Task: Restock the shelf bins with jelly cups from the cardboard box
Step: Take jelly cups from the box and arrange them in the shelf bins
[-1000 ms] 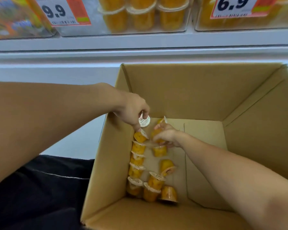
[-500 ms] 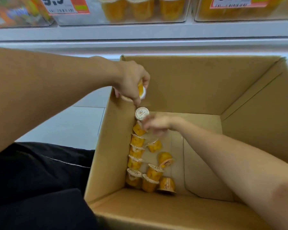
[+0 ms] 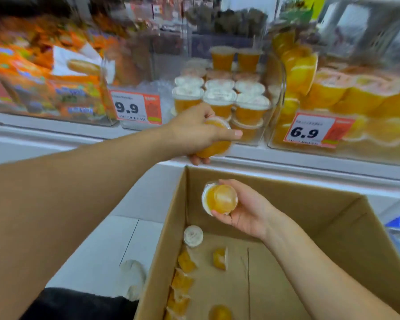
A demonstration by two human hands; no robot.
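Note:
My left hand point(image 3: 195, 132) grips an orange jelly cup point(image 3: 216, 138) in front of the clear shelf bin point(image 3: 219, 95), which holds several stacked jelly cups with white lids. My right hand point(image 3: 245, 211) holds another jelly cup point(image 3: 219, 199) above the far left of the open cardboard box point(image 3: 333, 218), its bottom turned toward me. Several more jelly cups point(image 3: 183, 282) lie along the box's left wall, and one with a white lid point(image 3: 193, 236) stands near the far corner.
A 9.9 price tag point(image 3: 135, 109) hangs left of the bin and a 6.9 tag point(image 3: 314, 130) marks the neighbouring bin of larger orange cups point(image 3: 346, 93). Orange snack packs point(image 3: 44, 88) fill the left bin. The white shelf edge point(image 3: 286, 162) runs just behind the box.
Both hands rose out of the box, each with a jelly cup. My left hand reached up to the shelf bin. The view tilted up from the box to the shelf.

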